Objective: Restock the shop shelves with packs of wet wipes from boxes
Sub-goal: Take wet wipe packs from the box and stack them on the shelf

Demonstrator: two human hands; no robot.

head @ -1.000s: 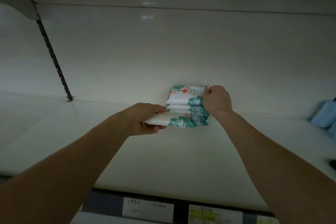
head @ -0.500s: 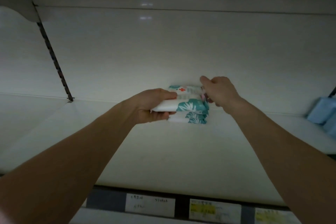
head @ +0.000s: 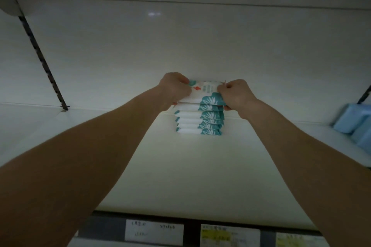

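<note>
The top pack (head: pixel 204 92) of wet wipes lies on a stack (head: pixel 198 120) of about 6 like packs, at the back edge of the shelf (head: pixel 190 176), against the back panel (head: pixel 180 46). The left hand (head: pixel 174 88) and right hand (head: pixel 235 94) each clench one end of it. This looks like squaring the pack on the pile. Next, both hands should release gently so the stack stays upright. No box is in view. Blue packs (head: pixel 353 122) at the right edge are blurred and cut off, and the front-edge price labels (head: pixel 154 231) are unreadable.
</note>
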